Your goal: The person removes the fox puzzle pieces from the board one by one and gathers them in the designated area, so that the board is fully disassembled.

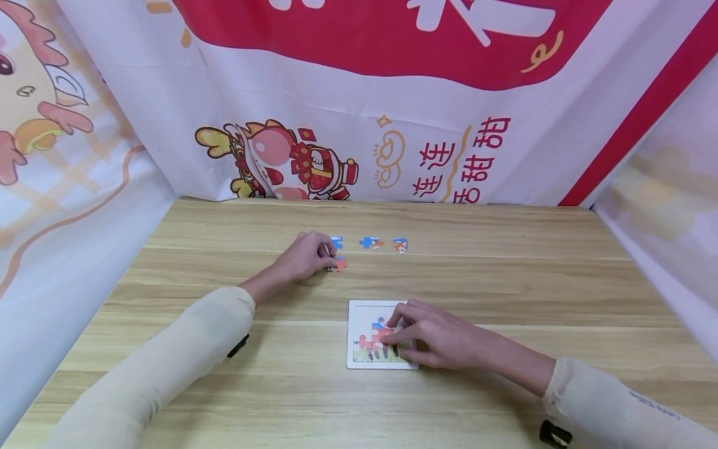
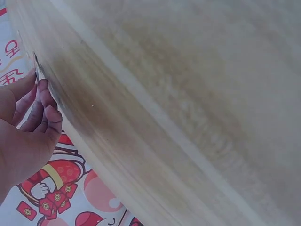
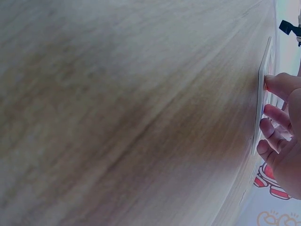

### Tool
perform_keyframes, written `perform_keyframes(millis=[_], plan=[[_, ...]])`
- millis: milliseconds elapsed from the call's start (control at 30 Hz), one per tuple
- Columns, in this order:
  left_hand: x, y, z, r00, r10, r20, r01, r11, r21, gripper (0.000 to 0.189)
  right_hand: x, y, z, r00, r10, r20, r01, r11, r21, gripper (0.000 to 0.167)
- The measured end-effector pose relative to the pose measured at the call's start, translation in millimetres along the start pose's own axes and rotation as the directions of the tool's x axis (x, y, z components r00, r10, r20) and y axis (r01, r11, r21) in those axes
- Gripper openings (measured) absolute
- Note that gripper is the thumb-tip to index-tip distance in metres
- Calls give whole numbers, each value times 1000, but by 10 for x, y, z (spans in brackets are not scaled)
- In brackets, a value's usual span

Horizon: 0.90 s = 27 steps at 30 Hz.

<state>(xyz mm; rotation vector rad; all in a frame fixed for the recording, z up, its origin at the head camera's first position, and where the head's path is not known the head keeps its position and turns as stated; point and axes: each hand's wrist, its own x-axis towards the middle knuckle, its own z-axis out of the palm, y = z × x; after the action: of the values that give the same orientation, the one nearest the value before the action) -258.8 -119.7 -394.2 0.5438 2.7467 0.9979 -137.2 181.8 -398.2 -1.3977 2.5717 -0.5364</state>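
Observation:
My left hand pinches a red and blue jigsaw piece between thumb and fingers, low over the table. In the left wrist view the piece shows edge-on at the fingertips of that hand. My right hand rests its fingers on the white-framed puzzle tray and its fitted pieces. Those inside pieces make red and green picture parts along the bottom and up the middle; the hand hides the tray's right side. In the right wrist view the right hand has bent, spread fingers touching the tray.
Behind the left hand lie loose jigsaw pieces in a row: a blue one, a blue and orange one and one with a fox-like face. A printed cloth hangs at the back edge of the wooden table.

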Motion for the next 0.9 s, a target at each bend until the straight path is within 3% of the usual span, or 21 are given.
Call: perform_keyframes(millis=[167,467,767,900], plan=[[4,-31,4,1000,20,24,-22,998,57,10,4,-4,3,1000,6,5,-6,1000,9,32],[12,-59,12,999,38,23,-39,996,76,8,9,-5,7,1000,15,11,-15,1000,14,32],[-26,-7,2,999,33,8,-33,997,64,7,10,-2,4,1000,21,12,-21,1000,21,31],[-81,45,-6,998,64,2,-64,996,56,6,11,4,4,1000,20,6,-20,1000,13,31]])
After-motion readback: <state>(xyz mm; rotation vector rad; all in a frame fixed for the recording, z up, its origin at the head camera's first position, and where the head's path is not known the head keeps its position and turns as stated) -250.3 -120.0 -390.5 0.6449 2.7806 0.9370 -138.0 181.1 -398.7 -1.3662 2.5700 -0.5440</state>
